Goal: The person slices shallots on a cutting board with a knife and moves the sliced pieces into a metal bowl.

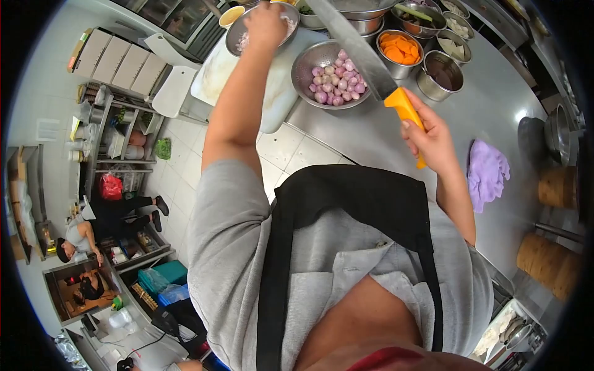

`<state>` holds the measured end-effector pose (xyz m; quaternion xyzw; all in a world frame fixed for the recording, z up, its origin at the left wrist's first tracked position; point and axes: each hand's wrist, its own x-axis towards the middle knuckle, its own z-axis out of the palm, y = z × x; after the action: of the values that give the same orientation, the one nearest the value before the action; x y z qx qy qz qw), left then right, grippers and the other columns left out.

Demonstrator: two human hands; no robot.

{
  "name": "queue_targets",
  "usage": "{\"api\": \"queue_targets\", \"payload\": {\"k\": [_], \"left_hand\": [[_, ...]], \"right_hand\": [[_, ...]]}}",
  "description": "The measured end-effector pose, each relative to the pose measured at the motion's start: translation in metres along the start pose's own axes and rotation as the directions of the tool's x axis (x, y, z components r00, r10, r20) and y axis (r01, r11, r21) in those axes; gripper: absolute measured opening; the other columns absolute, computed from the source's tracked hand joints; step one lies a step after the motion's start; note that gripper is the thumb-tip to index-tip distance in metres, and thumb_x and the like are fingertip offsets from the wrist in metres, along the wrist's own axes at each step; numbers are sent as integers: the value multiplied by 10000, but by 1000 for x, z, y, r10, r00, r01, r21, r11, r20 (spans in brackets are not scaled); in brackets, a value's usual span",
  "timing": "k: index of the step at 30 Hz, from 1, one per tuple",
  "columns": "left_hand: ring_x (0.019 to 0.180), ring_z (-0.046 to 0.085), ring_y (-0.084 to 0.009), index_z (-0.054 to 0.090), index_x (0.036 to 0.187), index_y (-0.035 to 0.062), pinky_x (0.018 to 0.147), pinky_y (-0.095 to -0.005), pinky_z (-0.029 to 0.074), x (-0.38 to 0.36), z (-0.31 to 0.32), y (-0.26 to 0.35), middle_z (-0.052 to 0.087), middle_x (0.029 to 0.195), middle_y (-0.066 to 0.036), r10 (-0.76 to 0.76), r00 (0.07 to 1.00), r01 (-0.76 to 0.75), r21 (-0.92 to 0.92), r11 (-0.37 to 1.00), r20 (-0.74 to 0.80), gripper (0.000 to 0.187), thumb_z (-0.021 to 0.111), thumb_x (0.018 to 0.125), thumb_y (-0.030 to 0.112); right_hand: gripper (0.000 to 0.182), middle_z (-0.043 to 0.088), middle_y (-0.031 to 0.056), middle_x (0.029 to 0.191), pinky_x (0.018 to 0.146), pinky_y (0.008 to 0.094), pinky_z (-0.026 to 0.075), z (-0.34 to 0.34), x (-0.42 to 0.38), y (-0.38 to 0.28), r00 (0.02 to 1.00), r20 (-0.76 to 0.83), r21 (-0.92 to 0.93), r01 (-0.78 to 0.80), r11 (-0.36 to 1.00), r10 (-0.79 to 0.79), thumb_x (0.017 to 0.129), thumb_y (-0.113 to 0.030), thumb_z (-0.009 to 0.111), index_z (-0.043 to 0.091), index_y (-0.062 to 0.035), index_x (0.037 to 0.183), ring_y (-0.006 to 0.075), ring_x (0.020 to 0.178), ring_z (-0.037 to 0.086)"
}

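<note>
My right hand (427, 131) is wrapped around the yellow handle of a large kitchen knife (356, 46). The broad blade points up and to the left, passing over the edge of a perforated metal bowl (301, 71) of peeled shallots (337, 80). At the top, my left hand (266, 26) is over a smaller metal bowl (234, 42) with pale chopped pieces (289, 26) in it. Its fingers look curled, and whatever they hold is hidden. Under that bowl lies a white cutting board (213, 80).
Metal containers of sliced carrots (401, 48), dark liquid (442, 69) and pale slices (455, 48) stand at the back right. A purple cloth (487, 173) lies on the steel table (396, 145). Shelving (124, 130) and another person (77, 235) are at the left.
</note>
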<state>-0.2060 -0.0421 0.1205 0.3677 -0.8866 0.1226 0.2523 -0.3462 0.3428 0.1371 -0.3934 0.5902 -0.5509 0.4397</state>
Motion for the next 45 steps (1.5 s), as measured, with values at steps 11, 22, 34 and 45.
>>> {"api": "queue_targets", "payload": {"k": [11, 22, 34, 45], "left_hand": [[1042, 557, -313, 583, 1076, 79, 892, -374, 458, -74, 28, 68, 577, 1137, -102, 338, 779, -356, -72, 932, 528, 313, 597, 764, 101], [1022, 592, -290, 412, 1265, -45, 915, -314, 480, -141, -38, -30, 562, 1111, -141, -225, 844, 386, -842, -377, 487, 423, 491, 850, -63], [988, 599, -204, 489, 1173, -30, 880, -294, 490, -203, -72, -78, 610, 1078, -123, -362, 701, 589, -785, -191, 615, 328, 591, 887, 93], [860, 626, -175, 536, 1083, -66, 729, -260, 525, -206, -11, -78, 626, 1003, -111, -416, 637, 731, -679, 60, 649, 294, 627, 857, 99]], "right_hand": [[499, 551, 53, 776, 513, 193, 395, -12, 6, 16, 985, 111, 254, 102, 962, -133, 893, -70, 475, 346, -18, 1372, 57, 559, 466], [445, 514, 64, 847, 439, 211, 399, 54, 42, 20, 895, 441, 323, -89, 942, -66, 877, -86, 497, 319, -68, 1284, 79, 545, 469], [446, 579, 150, 880, 612, 320, 474, 145, 48, 43, 946, 325, -319, 96, 943, 14, 903, -149, 499, 374, -79, 1325, 191, 665, 590], [536, 573, 279, 1026, 813, 434, 459, 167, 58, 87, 933, 352, -633, 298, 715, -77, 900, -156, 458, 290, -133, 1408, 403, 913, 583]]}}
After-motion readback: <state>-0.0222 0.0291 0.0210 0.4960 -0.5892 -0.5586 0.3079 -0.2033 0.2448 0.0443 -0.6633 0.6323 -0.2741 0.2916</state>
